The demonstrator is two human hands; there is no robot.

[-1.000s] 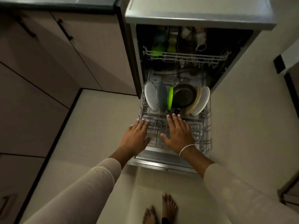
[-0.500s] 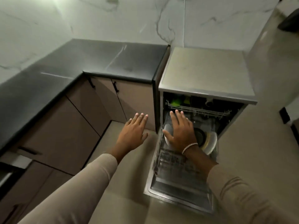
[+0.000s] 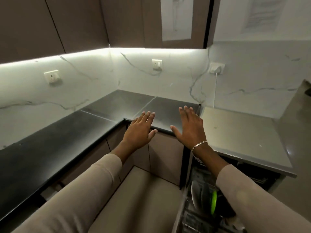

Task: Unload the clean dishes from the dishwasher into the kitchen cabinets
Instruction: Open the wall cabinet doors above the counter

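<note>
Your gaze has lifted since a second ago: the head view now takes in the upper cabinets [image 3: 75, 22], and both hands have left the dishwasher [image 3: 244, 132]. Your left hand [image 3: 139, 130] and right hand [image 3: 189, 130] hover spread and empty over the countertop [image 3: 67, 140], likely while you scout for storage. The dishes [image 3: 213, 203] stand on edge inside the open machine, low on your right.

**One head-worn view, facing the kitchen corner**

A single wide-angle camera rides on the person's head and looks forward and a little down into the corner. The brown flat-fronted upper cabinets [image 3: 75, 22] fill the top edge. The black L-shaped stone surface [image 3: 50, 148] crosses below centre. The grey-topped open dishwasher [image 3: 244, 137] runs off the lower right. Both sleeved arms enter from the bottom, close to the lens.
</note>
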